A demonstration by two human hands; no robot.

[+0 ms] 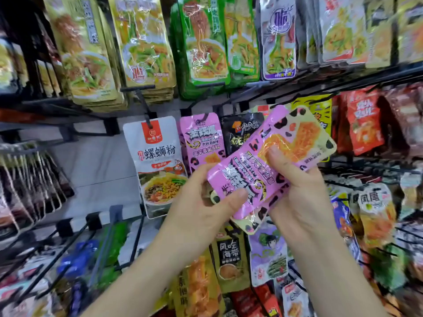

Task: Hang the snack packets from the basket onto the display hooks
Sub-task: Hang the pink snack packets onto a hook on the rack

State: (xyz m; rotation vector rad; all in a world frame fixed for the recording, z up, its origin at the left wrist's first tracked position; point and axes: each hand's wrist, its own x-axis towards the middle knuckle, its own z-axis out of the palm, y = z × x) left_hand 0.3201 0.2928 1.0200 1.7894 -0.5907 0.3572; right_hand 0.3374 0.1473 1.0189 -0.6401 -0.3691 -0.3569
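Both hands hold a pink snack packet (251,172) slantwise in front of the display rack, one end low toward the left and the other high toward the right. Its glossy film carries bold black-and-white lettering. The upper end turns cream with black and red blotches around a clear window showing orange strips inside. A second packet (249,225) of the same print peeks out beneath its lower edge; there may be more stacked behind, but the overlap hides that. The left hand (201,202) grips the low end, thumb laid across the front and fingers curled behind. The right hand (304,202) grasps the middle from below, its thumb pressed on the front just beside the window. The held packets sit between the two hands at the centre of the view, apart from any peg. Just behind them, a matching hanging pink packet (201,138) sits between a white noodle packet (158,156) and a black packet (240,133). A black display hook (144,104) juts out above the white one.
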